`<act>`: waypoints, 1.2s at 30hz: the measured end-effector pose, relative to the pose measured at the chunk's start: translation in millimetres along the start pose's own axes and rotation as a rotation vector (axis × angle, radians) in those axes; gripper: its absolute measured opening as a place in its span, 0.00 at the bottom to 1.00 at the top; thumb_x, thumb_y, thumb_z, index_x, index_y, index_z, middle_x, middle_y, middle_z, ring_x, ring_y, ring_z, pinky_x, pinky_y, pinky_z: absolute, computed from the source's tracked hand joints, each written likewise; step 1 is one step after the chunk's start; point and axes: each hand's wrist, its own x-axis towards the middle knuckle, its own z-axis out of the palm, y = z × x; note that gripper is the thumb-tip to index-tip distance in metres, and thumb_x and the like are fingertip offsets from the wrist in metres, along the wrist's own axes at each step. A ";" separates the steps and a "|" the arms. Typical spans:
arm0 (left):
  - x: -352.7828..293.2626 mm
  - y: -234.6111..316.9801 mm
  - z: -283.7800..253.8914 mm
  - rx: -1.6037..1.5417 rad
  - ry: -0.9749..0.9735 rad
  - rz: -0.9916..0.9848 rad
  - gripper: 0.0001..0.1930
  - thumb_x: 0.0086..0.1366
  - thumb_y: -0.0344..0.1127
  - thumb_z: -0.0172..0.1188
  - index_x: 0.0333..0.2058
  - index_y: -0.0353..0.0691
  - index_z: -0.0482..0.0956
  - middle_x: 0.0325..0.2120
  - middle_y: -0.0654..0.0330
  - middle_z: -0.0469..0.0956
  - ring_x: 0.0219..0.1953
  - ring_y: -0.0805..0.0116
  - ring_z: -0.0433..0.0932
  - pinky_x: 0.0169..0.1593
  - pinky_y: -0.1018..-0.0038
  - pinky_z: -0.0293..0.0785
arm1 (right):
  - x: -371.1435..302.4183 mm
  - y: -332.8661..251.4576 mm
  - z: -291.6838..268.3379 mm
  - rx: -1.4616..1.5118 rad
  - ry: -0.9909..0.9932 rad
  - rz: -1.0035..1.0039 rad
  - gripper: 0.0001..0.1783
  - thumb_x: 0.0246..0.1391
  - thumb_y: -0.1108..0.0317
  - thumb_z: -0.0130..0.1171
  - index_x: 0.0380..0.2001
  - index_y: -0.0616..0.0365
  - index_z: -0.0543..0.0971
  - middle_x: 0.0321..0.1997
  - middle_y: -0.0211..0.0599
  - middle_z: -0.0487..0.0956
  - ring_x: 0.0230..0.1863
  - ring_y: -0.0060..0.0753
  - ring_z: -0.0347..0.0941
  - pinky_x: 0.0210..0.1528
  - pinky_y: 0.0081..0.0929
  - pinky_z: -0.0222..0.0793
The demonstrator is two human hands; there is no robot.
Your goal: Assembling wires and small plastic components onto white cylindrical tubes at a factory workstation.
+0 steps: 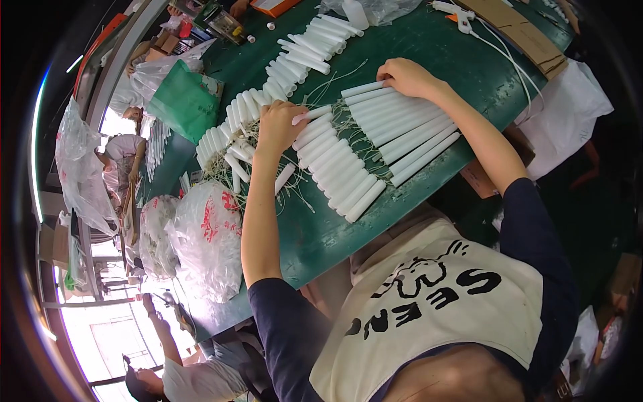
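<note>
While touching long tube (364,89) with right hand (405,77), also touching short tube (318,112) with left hand (281,124), both over green table (288,251). Long tube: far edge of right row (402,124), long axis running left to right, right end slightly farther; extending left from right fingers, so nearer to right hand. Short tube: far end of left row (335,161), roughly parallel, extending right from left fingers. Right fingers bent over right end, nearly closed; left fingers curled, nearly closed at left end. Can't tell pinch from light touch on either. Thin wires (343,126) between rows.
</note>
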 end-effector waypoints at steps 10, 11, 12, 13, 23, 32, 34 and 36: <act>-1.8 -16.9 -1.4 -0.316 -0.270 -0.202 0.10 0.54 0.30 0.58 0.36 0.39 0.82 0.31 0.52 0.80 0.33 0.57 0.79 0.39 0.68 0.73 | -1.2 3.0 2.8 0.085 -0.020 -0.061 0.08 0.51 0.71 0.53 0.32 0.63 0.79 0.35 0.45 0.75 0.39 0.44 0.71 0.44 0.34 0.67; -2.6 -19.5 -0.7 -0.329 -0.278 -0.198 0.10 0.54 0.30 0.57 0.36 0.42 0.82 0.29 0.51 0.80 0.34 0.54 0.79 0.38 0.67 0.74 | -0.7 1.5 2.2 0.087 -0.019 -0.065 0.08 0.51 0.71 0.53 0.32 0.63 0.79 0.35 0.45 0.75 0.39 0.44 0.71 0.44 0.34 0.67; -3.6 -21.5 0.3 -0.325 -0.278 -0.201 0.10 0.54 0.30 0.57 0.36 0.42 0.82 0.29 0.51 0.80 0.34 0.54 0.79 0.38 0.67 0.74 | -0.3 -0.3 1.3 0.071 -0.034 -0.060 0.08 0.52 0.71 0.53 0.32 0.63 0.78 0.35 0.44 0.75 0.40 0.44 0.71 0.44 0.33 0.67; -4.8 -23.5 1.2 -0.344 -0.281 -0.197 0.10 0.54 0.29 0.56 0.36 0.42 0.82 0.29 0.52 0.80 0.34 0.54 0.79 0.38 0.66 0.74 | -0.1 -2.0 1.1 0.054 -0.048 -0.056 0.08 0.52 0.70 0.53 0.32 0.63 0.78 0.35 0.44 0.74 0.40 0.43 0.71 0.44 0.33 0.66; 21.8 -31.7 19.9 0.289 0.259 -0.316 0.10 0.56 0.40 0.58 0.31 0.39 0.80 0.26 0.54 0.79 0.32 0.54 0.79 0.36 0.62 0.74 | -5.9 -6.0 2.4 0.060 0.019 -0.066 0.09 0.51 0.67 0.54 0.33 0.59 0.77 0.36 0.42 0.75 0.42 0.44 0.70 0.45 0.36 0.67; 44.0 -19.0 24.6 0.380 -0.069 -0.739 0.24 0.53 0.57 0.59 0.27 0.36 0.80 0.26 0.51 0.80 0.30 0.52 0.80 0.31 0.63 0.75 | -10.3 -11.2 -6.2 0.027 0.084 -0.089 0.08 0.51 0.68 0.56 0.34 0.59 0.77 0.36 0.37 0.74 0.42 0.38 0.69 0.45 0.31 0.66; 42.9 -21.0 25.6 0.381 -0.087 -0.752 0.24 0.51 0.57 0.60 0.27 0.36 0.80 0.26 0.51 0.80 0.30 0.52 0.81 0.31 0.63 0.75 | -10.0 -16.7 -9.3 0.068 0.027 -0.066 0.08 0.51 0.68 0.56 0.33 0.59 0.77 0.37 0.36 0.75 0.43 0.37 0.68 0.46 0.30 0.65; 41.1 -24.3 25.5 0.358 -0.081 -0.766 0.24 0.50 0.56 0.59 0.28 0.36 0.80 0.27 0.51 0.80 0.31 0.53 0.81 0.32 0.62 0.76 | -9.9 -21.8 -11.3 0.065 0.012 -0.076 0.08 0.51 0.68 0.56 0.33 0.59 0.77 0.37 0.36 0.74 0.43 0.37 0.68 0.47 0.30 0.65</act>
